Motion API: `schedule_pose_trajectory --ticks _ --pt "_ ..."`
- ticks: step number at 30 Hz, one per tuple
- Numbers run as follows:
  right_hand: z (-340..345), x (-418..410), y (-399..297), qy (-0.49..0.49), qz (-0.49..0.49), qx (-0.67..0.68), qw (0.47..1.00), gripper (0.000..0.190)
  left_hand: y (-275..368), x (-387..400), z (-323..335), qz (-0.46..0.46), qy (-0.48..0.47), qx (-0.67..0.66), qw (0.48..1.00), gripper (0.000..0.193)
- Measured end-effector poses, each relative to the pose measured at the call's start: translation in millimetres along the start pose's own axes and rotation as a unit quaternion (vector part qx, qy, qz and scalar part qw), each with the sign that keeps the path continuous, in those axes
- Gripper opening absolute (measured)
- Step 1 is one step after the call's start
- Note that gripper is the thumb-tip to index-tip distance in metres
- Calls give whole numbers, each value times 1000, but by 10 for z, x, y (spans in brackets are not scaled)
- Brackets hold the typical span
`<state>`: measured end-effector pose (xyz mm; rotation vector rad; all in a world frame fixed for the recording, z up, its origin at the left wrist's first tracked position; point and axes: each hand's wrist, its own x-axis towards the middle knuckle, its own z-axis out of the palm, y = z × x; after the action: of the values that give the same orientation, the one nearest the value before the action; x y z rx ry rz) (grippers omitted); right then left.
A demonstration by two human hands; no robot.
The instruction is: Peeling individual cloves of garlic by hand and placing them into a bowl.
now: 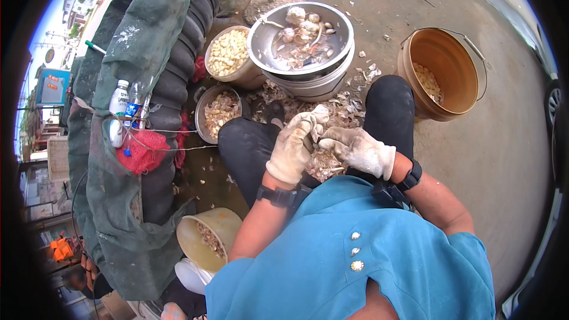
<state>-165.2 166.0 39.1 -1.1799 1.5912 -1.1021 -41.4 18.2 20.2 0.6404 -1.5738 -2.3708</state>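
My left hand point(291, 147), in a whitish work glove, is raised over my lap with its fingers bent. My right hand point(359, 149), gloved alike, meets it fingertip to fingertip. Whatever lies between the fingers is too small and covered to make out. Below them is a heap of garlic skins point(324, 164) between my knees. Beyond my hands, a steel basin point(262, 60) rests on a white bucket point(315, 91). Inside the basin are garlic bulbs point(295, 15), loose cloves and skins.
Peeled cloves fill a tub point(251, 78) left of the basin. A smaller bucket point(200, 115) contains cloves and skins. An orange-brown bucket point(458, 66) with some cloves stands right; a tilted pale bucket point(191, 226) is lower left. Cloth-draped black ribbed tubing point(171, 84) borders my left.
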Motion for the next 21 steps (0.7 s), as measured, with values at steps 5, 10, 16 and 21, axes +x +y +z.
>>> schedule_pose_trajectory --ticks 5,10,16,21 --pt "50 12 36 5 15 8 1000 27 6 35 -78 -6 -2 33 999 33" --pt "-9 26 208 61 -65 -86 992 28 24 11 -103 -8 -49 -58 997 36" --pt "-99 63 55 57 45 -54 996 31 180 -45 -75 47 -26 172 984 29" --pt "-77 52 63 57 7 -80 995 32 249 -108 -67 -8 -23 221 975 23"
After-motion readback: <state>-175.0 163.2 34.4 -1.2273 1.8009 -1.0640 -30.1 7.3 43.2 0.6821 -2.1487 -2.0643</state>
